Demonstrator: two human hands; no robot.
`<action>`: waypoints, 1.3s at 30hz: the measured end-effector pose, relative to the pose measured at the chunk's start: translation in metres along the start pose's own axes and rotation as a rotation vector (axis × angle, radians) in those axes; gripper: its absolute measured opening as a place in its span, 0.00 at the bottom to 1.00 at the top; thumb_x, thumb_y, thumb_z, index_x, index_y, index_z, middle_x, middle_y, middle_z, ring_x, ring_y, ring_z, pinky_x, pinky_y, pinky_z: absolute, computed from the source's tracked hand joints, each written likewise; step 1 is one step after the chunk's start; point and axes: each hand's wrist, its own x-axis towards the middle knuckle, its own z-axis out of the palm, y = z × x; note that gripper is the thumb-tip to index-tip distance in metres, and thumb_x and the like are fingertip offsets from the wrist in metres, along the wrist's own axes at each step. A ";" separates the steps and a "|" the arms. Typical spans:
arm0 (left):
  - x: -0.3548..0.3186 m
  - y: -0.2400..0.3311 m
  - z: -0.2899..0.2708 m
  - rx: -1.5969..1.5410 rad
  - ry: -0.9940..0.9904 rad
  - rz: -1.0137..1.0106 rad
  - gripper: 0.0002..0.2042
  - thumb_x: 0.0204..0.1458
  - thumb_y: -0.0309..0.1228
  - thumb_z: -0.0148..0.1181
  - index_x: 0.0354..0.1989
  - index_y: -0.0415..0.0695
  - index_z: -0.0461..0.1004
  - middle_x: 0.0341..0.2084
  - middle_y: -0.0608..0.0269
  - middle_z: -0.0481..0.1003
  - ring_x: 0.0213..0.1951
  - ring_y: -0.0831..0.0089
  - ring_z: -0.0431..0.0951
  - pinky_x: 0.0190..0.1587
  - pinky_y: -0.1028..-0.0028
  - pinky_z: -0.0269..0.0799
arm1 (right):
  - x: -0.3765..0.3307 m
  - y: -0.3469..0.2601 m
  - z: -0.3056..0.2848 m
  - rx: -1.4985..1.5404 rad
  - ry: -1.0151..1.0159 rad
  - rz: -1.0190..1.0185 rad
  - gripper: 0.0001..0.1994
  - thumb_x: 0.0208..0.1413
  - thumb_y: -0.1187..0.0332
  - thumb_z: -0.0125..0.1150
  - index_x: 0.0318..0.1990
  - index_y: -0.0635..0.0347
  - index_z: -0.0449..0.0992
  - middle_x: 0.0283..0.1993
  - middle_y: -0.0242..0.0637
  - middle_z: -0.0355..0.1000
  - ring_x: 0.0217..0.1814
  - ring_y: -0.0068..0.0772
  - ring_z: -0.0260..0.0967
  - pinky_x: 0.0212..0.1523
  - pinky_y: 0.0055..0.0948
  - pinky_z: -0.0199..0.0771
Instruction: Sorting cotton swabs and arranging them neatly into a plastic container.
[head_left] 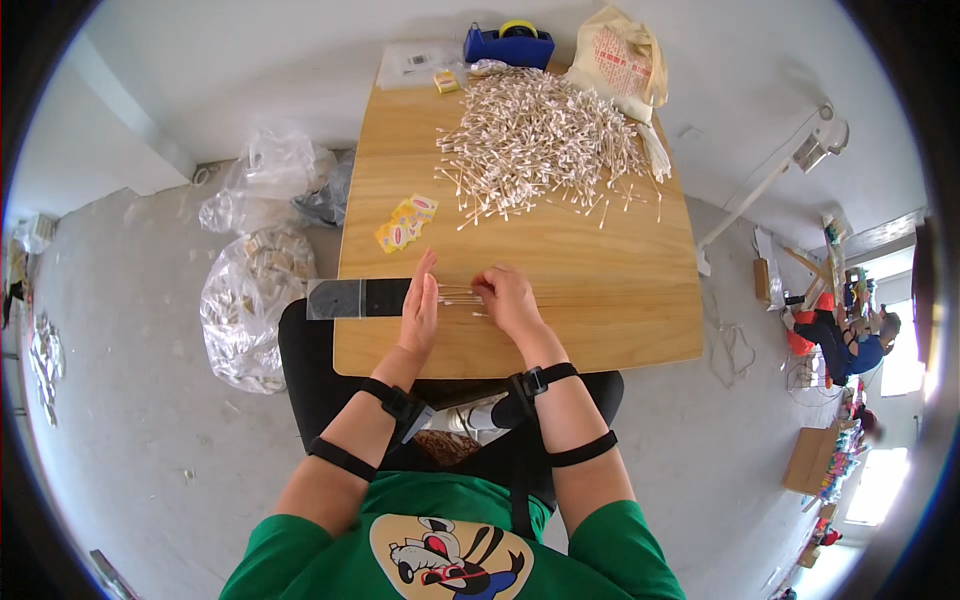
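Note:
Near the table's front edge, several cotton swabs (pixel 458 296) lie sideways between my two hands. My left hand (pixel 421 308) stands on edge with its fingers stretched out, palm toward the swab ends. Opposite it, my right hand (pixel 508 298) has bent fingers closed on the swabs; how many are in the grip is hidden. A flat strip, part clear and part black (pixel 365 298), lies left of my left hand and sticks out past the table edge. Beyond it are several yellow and white printed cards (pixel 407 222). Farther back spreads a large loose heap of cotton swabs (pixel 545 140).
At the table's (pixel 620 330) back stand a blue tape dispenser (pixel 508 45), a cream bag (pixel 622 65) and a small yellow box (pixel 446 82). Filled clear plastic bags (pixel 250 310) sit on the floor at left. A white lamp stand (pixel 765 185) rises at right; a person (pixel 865 345) sits far right.

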 end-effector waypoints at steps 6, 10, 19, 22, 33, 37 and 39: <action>0.001 -0.005 -0.004 -0.208 -0.010 -0.090 0.28 0.69 0.45 0.34 0.69 0.37 0.54 0.68 0.55 0.57 0.70 0.65 0.53 0.69 0.70 0.45 | -0.038 0.006 -0.023 -0.022 0.139 0.139 0.06 0.47 0.73 0.64 0.33 0.59 0.77 0.34 0.42 0.73 0.40 0.48 0.71 0.42 0.42 0.71; 0.004 -0.003 -0.005 -0.169 -0.085 -0.080 0.29 0.69 0.47 0.34 0.70 0.39 0.51 0.69 0.55 0.55 0.71 0.65 0.51 0.69 0.71 0.44 | -0.068 0.002 -0.031 -0.236 0.134 0.000 0.06 0.47 0.72 0.65 0.33 0.59 0.77 0.34 0.41 0.72 0.38 0.49 0.70 0.40 0.42 0.71; 0.008 -0.001 0.004 -0.291 -0.106 -0.055 0.28 0.69 0.44 0.35 0.69 0.35 0.51 0.68 0.52 0.55 0.71 0.64 0.52 0.71 0.67 0.43 | -0.047 0.035 -0.036 -0.353 0.327 0.165 0.03 0.48 0.72 0.63 0.30 0.59 0.75 0.32 0.42 0.72 0.39 0.50 0.70 0.39 0.44 0.70; 0.012 -0.018 0.000 -0.381 -0.081 -0.047 0.27 0.69 0.43 0.34 0.69 0.35 0.52 0.68 0.52 0.55 0.70 0.63 0.52 0.71 0.68 0.44 | -0.015 0.016 -0.017 -0.324 0.312 0.133 0.02 0.49 0.72 0.62 0.30 0.58 0.75 0.32 0.42 0.72 0.40 0.50 0.70 0.40 0.45 0.70; 0.001 0.003 -0.022 0.478 -0.121 0.174 0.22 0.67 0.40 0.41 0.60 0.36 0.65 0.55 0.46 0.70 0.59 0.52 0.69 0.64 0.63 0.60 | 0.032 -0.017 -0.002 -0.142 0.168 0.097 0.11 0.53 0.68 0.63 0.44 0.54 0.78 0.40 0.42 0.71 0.47 0.46 0.69 0.48 0.43 0.71; 0.002 0.007 -0.018 0.549 -0.120 0.169 0.20 0.65 0.40 0.43 0.55 0.35 0.68 0.51 0.45 0.72 0.55 0.48 0.70 0.61 0.59 0.64 | 0.066 -0.029 0.011 -0.353 0.179 0.002 0.10 0.55 0.67 0.61 0.44 0.56 0.77 0.44 0.44 0.70 0.51 0.47 0.67 0.50 0.43 0.71; 0.001 0.007 -0.014 0.562 -0.105 0.194 0.20 0.65 0.39 0.43 0.55 0.36 0.69 0.50 0.45 0.73 0.55 0.48 0.70 0.61 0.59 0.64 | 0.073 -0.020 0.016 -0.348 0.202 -0.015 0.08 0.55 0.67 0.61 0.41 0.57 0.77 0.43 0.43 0.70 0.50 0.47 0.68 0.50 0.43 0.71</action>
